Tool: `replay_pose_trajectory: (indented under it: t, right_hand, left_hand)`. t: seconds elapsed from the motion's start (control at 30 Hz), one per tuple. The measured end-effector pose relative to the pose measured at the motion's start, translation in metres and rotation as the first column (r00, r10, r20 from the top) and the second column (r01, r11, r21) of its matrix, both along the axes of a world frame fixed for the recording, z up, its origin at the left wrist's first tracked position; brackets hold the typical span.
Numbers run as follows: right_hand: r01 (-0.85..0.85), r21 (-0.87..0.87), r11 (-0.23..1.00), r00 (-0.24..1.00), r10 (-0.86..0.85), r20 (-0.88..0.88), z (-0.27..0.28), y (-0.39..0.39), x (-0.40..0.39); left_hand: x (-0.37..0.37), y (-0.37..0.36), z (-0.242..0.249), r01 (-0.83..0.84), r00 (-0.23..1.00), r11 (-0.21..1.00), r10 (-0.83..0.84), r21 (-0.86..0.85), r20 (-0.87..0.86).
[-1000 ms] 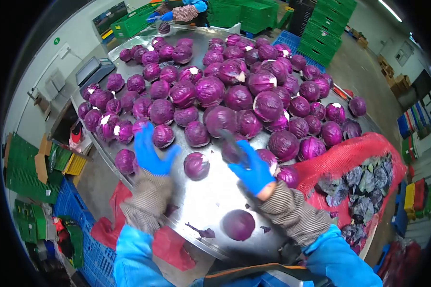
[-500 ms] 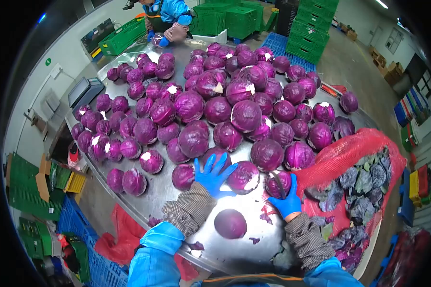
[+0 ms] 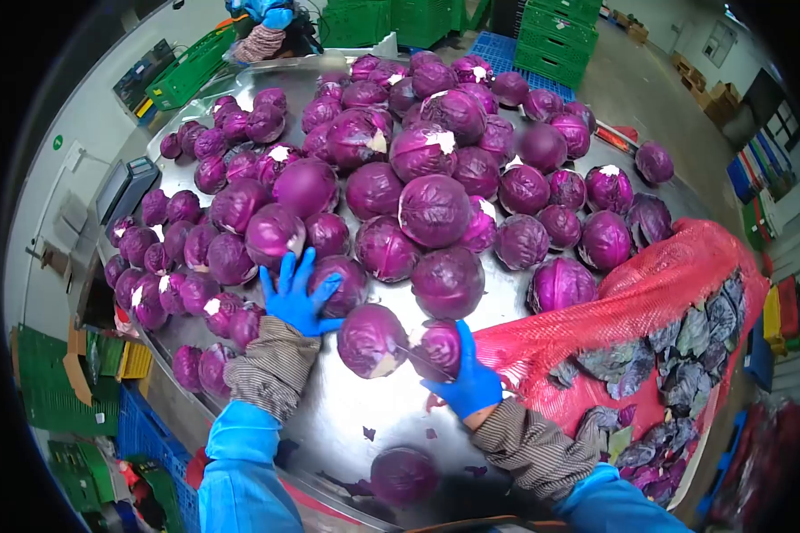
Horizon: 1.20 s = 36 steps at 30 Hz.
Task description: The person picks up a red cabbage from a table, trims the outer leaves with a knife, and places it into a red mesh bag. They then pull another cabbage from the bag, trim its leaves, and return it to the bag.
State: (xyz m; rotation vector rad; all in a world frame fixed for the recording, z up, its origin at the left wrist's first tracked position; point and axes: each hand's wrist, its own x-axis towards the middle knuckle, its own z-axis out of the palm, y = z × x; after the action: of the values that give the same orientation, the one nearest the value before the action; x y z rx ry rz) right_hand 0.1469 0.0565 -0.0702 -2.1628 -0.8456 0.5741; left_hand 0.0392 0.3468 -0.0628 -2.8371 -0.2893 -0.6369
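My left hand (image 3: 298,295), in a blue glove, has its fingers spread among the purple cabbages, against a cabbage (image 3: 345,289) on its right. My gloved right hand (image 3: 469,386) is closed around a thin knife (image 3: 431,366), whose handle is hidden by the fingers. The blade lies across the front of a small cabbage (image 3: 439,342) beside that hand. Between my hands sits a larger cabbage (image 3: 371,341) with a pale base. Another cabbage (image 3: 404,475) rests near the front edge of the metal table (image 3: 329,426).
Many cabbages (image 3: 434,210) cover the table's middle and back. A red mesh bag (image 3: 587,324) with dark leaves lies at the right. Behind the table are a person's blue sleeve (image 3: 267,11) and green crates (image 3: 556,40). A scale (image 3: 126,186) stands at the left.
My left hand has moved left and slightly up. My right hand has moved left with the knife. Several cabbages near my hands have shifted, and the view has moved.
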Motion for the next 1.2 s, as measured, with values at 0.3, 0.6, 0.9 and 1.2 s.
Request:
replay_pose_trajectory:
  t: [0.3,0.6,0.9,1.2]
  right_hand:
    - [-0.147,-0.041,0.988,0.989,0.145,-0.044,0.014,0.12,-0.001]
    - [-0.022,0.029,0.999,0.882,0.033,-0.47,0.042,0.0,-0.004]
    - [0.056,0.045,0.997,0.951,-0.04,-0.307,0.027,-0.178,-0.095]
    - [0.233,-0.149,0.961,0.972,-0.231,0.034,0.018,-0.312,-0.116]
  left_hand:
    - [0.008,0.061,0.073,-0.335,0.774,0.94,0.318,0.072,-0.548]
    - [-0.088,-0.169,0.067,0.446,0.887,0.6,-0.398,-0.664,0.235]
    - [-0.085,-0.182,0.005,0.157,0.987,-0.251,0.079,-0.955,0.142]
    - [0.035,-0.165,0.17,0.834,0.529,-0.543,0.838,-0.101,-0.135]
